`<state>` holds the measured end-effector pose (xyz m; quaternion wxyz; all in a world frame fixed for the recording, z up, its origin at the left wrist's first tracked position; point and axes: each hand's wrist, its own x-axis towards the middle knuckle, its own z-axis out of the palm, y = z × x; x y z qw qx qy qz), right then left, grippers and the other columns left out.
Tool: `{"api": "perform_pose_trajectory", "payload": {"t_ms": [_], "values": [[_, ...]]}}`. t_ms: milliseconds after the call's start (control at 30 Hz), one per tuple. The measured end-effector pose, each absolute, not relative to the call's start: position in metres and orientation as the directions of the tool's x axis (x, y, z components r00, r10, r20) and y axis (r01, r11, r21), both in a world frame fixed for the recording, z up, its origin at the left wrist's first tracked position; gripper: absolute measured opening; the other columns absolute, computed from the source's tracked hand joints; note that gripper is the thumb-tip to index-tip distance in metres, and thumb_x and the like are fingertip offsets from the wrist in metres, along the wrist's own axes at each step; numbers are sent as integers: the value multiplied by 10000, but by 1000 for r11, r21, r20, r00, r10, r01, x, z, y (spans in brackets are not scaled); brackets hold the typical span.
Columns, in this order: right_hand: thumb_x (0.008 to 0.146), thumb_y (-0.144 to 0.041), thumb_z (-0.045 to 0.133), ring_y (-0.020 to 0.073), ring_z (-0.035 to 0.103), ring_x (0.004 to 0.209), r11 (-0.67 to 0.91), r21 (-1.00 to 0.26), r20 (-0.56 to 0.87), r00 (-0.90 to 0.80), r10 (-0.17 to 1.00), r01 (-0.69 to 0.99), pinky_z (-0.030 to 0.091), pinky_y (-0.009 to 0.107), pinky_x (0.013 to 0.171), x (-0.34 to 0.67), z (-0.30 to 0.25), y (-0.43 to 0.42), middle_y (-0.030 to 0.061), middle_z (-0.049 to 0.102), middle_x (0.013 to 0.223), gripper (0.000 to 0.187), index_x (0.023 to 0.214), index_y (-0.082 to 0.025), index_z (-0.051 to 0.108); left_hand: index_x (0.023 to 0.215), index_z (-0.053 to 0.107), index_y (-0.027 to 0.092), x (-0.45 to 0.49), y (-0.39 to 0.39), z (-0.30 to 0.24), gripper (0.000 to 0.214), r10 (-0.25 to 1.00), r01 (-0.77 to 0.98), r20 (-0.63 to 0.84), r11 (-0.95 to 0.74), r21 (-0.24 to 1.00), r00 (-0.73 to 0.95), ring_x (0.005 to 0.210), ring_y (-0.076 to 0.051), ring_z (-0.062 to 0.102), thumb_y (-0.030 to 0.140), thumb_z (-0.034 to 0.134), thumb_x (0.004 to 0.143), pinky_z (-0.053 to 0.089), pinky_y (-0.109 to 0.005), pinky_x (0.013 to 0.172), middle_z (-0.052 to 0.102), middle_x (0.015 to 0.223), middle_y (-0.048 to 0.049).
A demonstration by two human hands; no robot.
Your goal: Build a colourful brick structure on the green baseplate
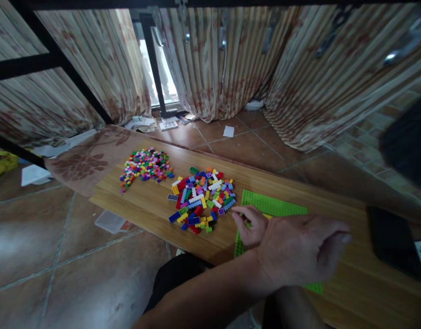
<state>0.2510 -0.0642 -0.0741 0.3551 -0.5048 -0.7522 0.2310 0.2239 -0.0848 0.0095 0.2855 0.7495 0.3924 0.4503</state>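
Note:
My left forearm reaches across from the lower left, and my left hand (299,249) is over the green baseplate (274,203), its fingers curled toward the right. Whatever it may hold is hidden. Beyond it, my right hand (252,225) points left at the baseplate's left edge, thumb and forefinger bent toward each other. No piece can be made out between them. A bit of a yellow brick (267,216) shows on the plate behind my hands. Just left of my right hand lies a pile of larger mixed-colour toy bricks (203,194).
A heap of smaller toy bricks (146,164) lies farther left on the wooden table (128,210). At the right end sits a dark flat object (393,240). A clear plastic box (110,221) is on the tiled floor. A black metal frame crosses above, before striped curtains (227,64).

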Motion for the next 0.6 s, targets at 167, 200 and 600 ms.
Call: {"api": "perform_pose_trajectory", "payload": {"t_ms": [167,200,600], "values": [[865,-245,541,247,576,980,533,-572,442,-313,841,623,496,395,867,214,-75,-68,82,654,1032,226,1024,-237,701,1013,628,180,217,-81,10,264,846,248,462,-524,815,268,790,-136,668,275,391,949,544,-246,685,715,903,-32],[866,-240,541,253,559,1002,533,-558,437,-321,841,636,489,405,884,209,-75,-67,86,639,1057,234,1044,-235,693,1002,626,183,215,-80,10,261,847,242,464,-522,818,259,787,-132,666,274,387,949,541,-240,686,714,899,-29],[840,-185,558,275,483,1045,476,-514,378,-310,872,713,437,448,919,182,-78,-57,96,606,1083,167,925,-224,696,868,589,223,201,-74,8,191,874,177,439,-475,862,210,739,-128,652,261,405,908,519,-224,638,704,835,-14]]}}
